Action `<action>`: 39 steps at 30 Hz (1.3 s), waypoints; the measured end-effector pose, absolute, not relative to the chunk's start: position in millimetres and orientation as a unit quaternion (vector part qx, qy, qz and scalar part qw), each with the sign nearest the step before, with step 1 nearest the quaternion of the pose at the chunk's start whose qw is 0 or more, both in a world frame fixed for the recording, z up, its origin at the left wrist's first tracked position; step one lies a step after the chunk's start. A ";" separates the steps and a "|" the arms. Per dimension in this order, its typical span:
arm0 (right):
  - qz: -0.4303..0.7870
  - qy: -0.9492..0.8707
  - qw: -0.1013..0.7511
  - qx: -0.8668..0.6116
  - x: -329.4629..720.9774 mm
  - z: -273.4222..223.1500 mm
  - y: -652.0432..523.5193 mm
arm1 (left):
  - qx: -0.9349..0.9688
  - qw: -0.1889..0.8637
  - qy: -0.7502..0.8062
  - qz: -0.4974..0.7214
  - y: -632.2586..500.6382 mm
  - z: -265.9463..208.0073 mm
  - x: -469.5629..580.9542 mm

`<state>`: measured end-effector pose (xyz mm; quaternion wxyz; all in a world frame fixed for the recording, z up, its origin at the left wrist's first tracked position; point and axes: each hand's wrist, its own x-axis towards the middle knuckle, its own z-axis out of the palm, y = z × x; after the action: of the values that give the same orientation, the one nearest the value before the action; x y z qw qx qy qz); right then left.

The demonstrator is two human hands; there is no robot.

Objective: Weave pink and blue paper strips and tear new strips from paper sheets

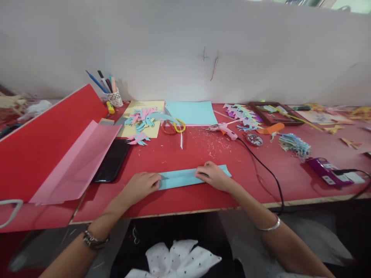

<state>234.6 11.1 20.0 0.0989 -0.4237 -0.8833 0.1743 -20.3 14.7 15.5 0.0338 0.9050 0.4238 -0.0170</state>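
Folded blue paper strip [185, 177] lay flat on red table [203, 197] near front edge, long axis left-right, tilted slightly up toward right. Left hand [142, 185] curled, pressed down on strip's left end. Right hand [213, 175] curled, fingertips pressed on strip right of middle, right tip left free. Both equally near. Counted: one strip, two hands, one scissors [173, 126], one glue gun [224, 129], one phone [112, 160].

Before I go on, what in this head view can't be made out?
- Left end of the blue paper strip: under the left hand.
- Its crease near the right end: under the right hand.
- Red sheet: cut off by the left edge.
- Purple device label: too small.
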 end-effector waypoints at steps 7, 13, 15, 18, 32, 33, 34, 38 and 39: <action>0.105 -0.887 0.111 -0.435 255.0 19.7 10.5 | 0.868 0.009 0.496 -0.015 19.3 26.9 -75.1; 0.073 -0.902 0.112 -0.410 239.5 22.2 4.5 | 0.858 0.092 0.484 0.143 15.3 33.1 -49.1; 0.055 -0.900 0.087 -0.424 228.2 21.9 1.2 | 0.883 0.097 0.438 0.137 11.4 26.1 -25.6; 0.026 -0.869 0.068 -0.489 206.3 20.6 -6.4 | 0.894 0.076 0.427 0.114 5.6 14.1 0.3; 0.037 -0.768 0.141 -0.623 219.7 9.3 -17.4 | 0.871 0.042 0.470 0.135 -7.6 -5.4 0.8; 0.024 -0.752 0.148 -0.642 230.9 7.9 -19.0 | 0.872 0.036 0.472 0.127 -7.2 -6.0 0.7; 0.012 -0.738 0.154 -0.657 241.2 6.5 -20.7 | 0.872 0.031 0.474 0.120 -7.0 -6.3 0.9; -0.025 -0.695 0.181 -0.695 268.1 3.0 -26.5 | 0.871 0.018 0.480 0.103 -7.7 -5.8 2.8; -0.026 -0.691 0.185 -0.698 270.9 3.2 -27.2 | 0.872 0.017 0.479 0.102 -8.0 -5.9 3.1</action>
<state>270.9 -27.2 3.2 0.1852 -0.6985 -0.6907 -0.0257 3.1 -8.0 -5.9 0.0166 0.8715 0.4794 0.1018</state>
